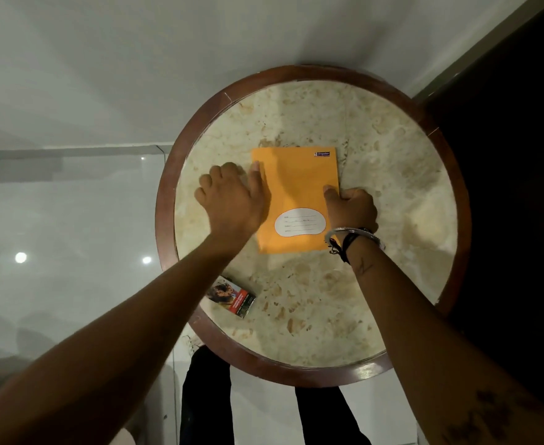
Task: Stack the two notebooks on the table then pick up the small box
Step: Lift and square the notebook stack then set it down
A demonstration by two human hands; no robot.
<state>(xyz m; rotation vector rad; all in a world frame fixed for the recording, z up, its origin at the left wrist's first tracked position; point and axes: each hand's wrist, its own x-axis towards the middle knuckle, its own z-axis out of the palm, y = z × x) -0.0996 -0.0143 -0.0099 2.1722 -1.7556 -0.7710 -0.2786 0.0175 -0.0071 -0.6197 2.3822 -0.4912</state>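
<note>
Near the middle of the round table lies an orange notebook; whether a second sits beneath cannot be told. Left hand and right hand clasp its side edges, thumbs on the cover. By the near-left rim lies the small box, untouched.

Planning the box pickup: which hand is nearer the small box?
Left. The left hand is at the notebook's left edge, above the small box; the right hand is across the notebook.

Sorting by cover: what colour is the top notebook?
Orange notebook with a white label, clearest in the head view.
</note>
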